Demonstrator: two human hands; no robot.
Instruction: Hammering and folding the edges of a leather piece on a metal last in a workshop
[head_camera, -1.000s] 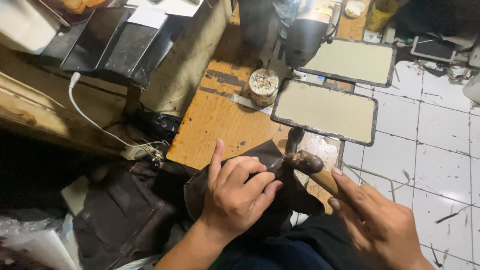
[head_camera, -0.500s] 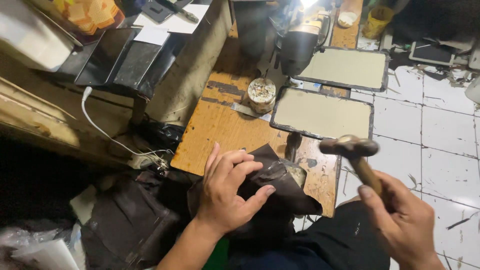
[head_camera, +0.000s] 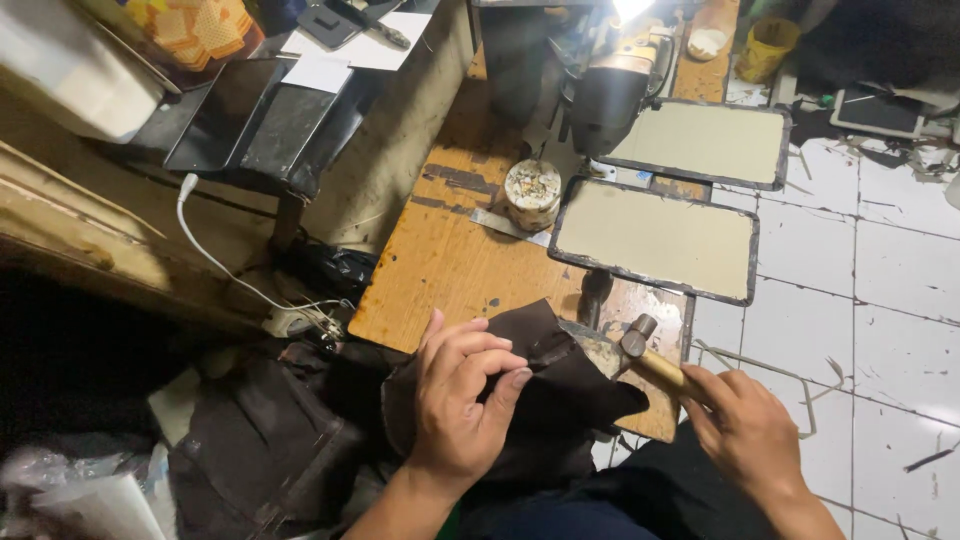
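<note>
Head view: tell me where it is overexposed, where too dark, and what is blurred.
Head view: glare blows out a lamp at the top edge above the sewing machine; deep shadow hides the lower left; the white sheet in the bottom-left corner is smeared; left hand, right hand, hammer and dark leather stay fairly sharp.

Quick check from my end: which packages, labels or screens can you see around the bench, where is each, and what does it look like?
Round tin: mid-bench, left of the framed panels, short cylinder with a speckled cream, patterned lid.
Yellow cup: top right, beyond the bench, yellow cylinder, open top.
White paper sheets: top left on the dark stand, flat rectangles; any print is too small to tell.
Dark flat device: far right on the floor, black rectangle with a pale rim, unlit.
</note>
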